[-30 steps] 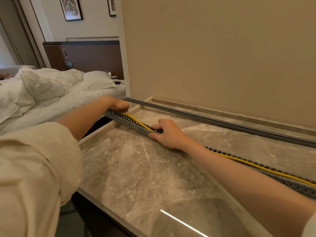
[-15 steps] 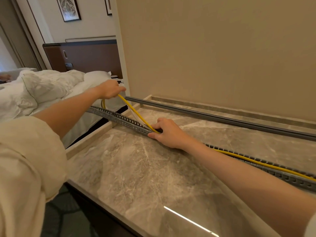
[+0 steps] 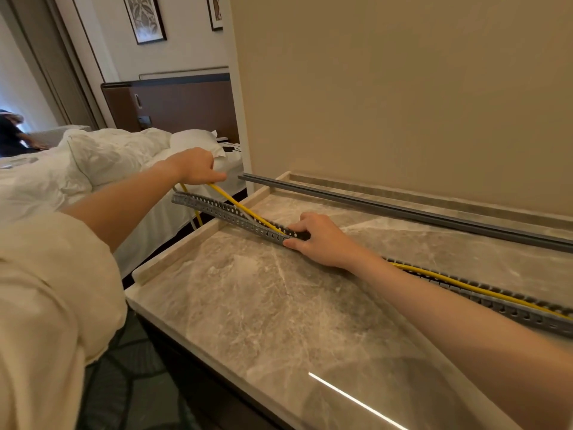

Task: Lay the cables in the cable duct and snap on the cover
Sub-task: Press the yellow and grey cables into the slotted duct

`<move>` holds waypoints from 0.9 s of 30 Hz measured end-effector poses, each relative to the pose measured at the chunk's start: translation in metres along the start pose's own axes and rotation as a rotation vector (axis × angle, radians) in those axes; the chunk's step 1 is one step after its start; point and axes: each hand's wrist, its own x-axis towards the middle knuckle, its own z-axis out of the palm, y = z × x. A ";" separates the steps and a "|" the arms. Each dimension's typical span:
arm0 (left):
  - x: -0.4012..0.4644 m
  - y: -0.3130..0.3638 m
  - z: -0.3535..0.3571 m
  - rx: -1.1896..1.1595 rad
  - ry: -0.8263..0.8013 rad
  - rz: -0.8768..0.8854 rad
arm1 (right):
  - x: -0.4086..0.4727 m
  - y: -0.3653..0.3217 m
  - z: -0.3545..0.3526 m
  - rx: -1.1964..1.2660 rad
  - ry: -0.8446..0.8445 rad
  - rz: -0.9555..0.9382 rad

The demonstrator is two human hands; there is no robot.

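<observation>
A grey slotted cable duct (image 3: 217, 209) lies across the marble counter (image 3: 279, 305), its left end sticking out past the counter's edge. A yellow cable (image 3: 465, 285) runs inside the duct on the right. My right hand (image 3: 319, 237) presses on the duct near its middle, fingers over the channel. My left hand (image 3: 198, 166) pinches the yellow cable above the duct's left end, holding it lifted out of the channel; the cable's tail hangs down behind the duct. The long grey cover (image 3: 403, 209) lies by the wall.
A beige wall (image 3: 403, 103) rises right behind the counter. A bed with white bedding (image 3: 93, 169) stands to the left, below the duct's overhanging end. Another person (image 3: 12, 131) sits at the far left. Dark floor shows below the counter's front edge.
My left hand has lifted the yellow cable up out of the duct's left end, from resting on the duct. My right hand has stayed on the duct.
</observation>
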 end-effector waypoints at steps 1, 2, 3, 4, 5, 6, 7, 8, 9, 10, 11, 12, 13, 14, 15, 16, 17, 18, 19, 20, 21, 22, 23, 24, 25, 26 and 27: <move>0.001 0.000 0.003 0.026 -0.013 -0.001 | 0.000 0.000 0.000 0.002 0.000 0.003; 0.000 -0.004 0.005 0.043 -0.027 -0.010 | 0.000 -0.001 0.000 0.003 -0.003 0.002; 0.002 -0.004 0.009 0.050 -0.040 -0.011 | 0.000 0.001 0.000 -0.001 -0.004 0.007; 0.001 -0.007 0.011 0.056 -0.047 -0.017 | 0.000 0.000 0.000 -0.002 -0.006 0.004; 0.001 -0.009 0.012 0.057 -0.050 -0.021 | 0.001 -0.001 0.000 0.000 -0.007 0.001; 0.001 -0.010 0.013 0.057 -0.052 -0.025 | 0.001 -0.001 0.000 0.001 -0.008 0.002; 0.002 -0.012 0.013 0.054 -0.048 -0.028 | 0.001 -0.001 0.000 0.003 -0.008 0.002; 0.004 -0.013 0.013 0.052 -0.046 -0.032 | 0.001 -0.001 0.000 0.002 -0.007 0.001; 0.004 -0.014 0.014 0.052 -0.046 -0.039 | 0.001 -0.001 0.000 0.002 -0.008 0.000; 0.004 -0.016 0.014 0.058 -0.049 -0.049 | 0.000 -0.002 0.000 0.001 -0.010 -0.001; 0.004 -0.019 0.015 0.064 -0.054 -0.059 | 0.000 -0.002 0.000 0.004 -0.011 -0.003; 0.005 -0.022 0.016 0.066 -0.060 -0.068 | 0.000 -0.002 0.000 0.007 -0.010 -0.004; 0.004 -0.024 0.017 0.059 -0.061 -0.079 | -0.001 -0.002 -0.001 0.012 -0.009 -0.005; 0.003 -0.027 0.018 0.044 -0.056 -0.089 | -0.001 -0.003 -0.001 0.012 -0.009 -0.006; 0.003 -0.028 0.020 0.027 -0.047 -0.095 | -0.001 -0.003 -0.001 0.009 -0.010 -0.007; 0.003 -0.029 0.022 0.016 -0.040 -0.097 | -0.001 -0.003 -0.001 0.004 -0.011 -0.008; 0.003 -0.029 0.023 0.007 -0.038 -0.102 | -0.001 -0.004 -0.001 0.000 -0.011 -0.007; 0.003 -0.029 0.025 -0.004 -0.037 -0.109 | -0.002 -0.004 -0.002 -0.002 -0.012 -0.006; 0.003 -0.028 0.026 -0.019 -0.035 -0.117 | -0.002 -0.005 -0.002 -0.001 -0.013 -0.004; 0.003 -0.028 0.026 -0.037 -0.033 -0.124 | -0.002 -0.005 -0.003 0.001 -0.013 -0.002; 0.003 -0.027 0.026 -0.055 -0.031 -0.130 | -0.002 -0.006 -0.003 0.002 -0.012 -0.001; 0.003 -0.027 0.025 -0.075 -0.029 -0.136 | -0.002 -0.006 -0.003 0.000 -0.012 -0.001; 0.003 -0.026 0.025 -0.095 -0.024 -0.144 | -0.002 -0.006 -0.003 -0.002 -0.012 -0.003; 0.003 -0.024 0.024 -0.119 -0.015 -0.150 | -0.002 -0.006 -0.003 -0.004 -0.011 -0.004; 0.003 -0.023 0.023 -0.146 -0.005 -0.154 | -0.002 -0.005 -0.002 -0.003 -0.009 -0.004; 0.003 -0.021 0.023 -0.178 0.004 -0.154 | -0.002 -0.005 -0.002 0.000 -0.008 -0.003; 0.002 -0.019 0.023 -0.212 0.010 -0.155 | -0.002 -0.005 -0.002 0.000 -0.007 -0.003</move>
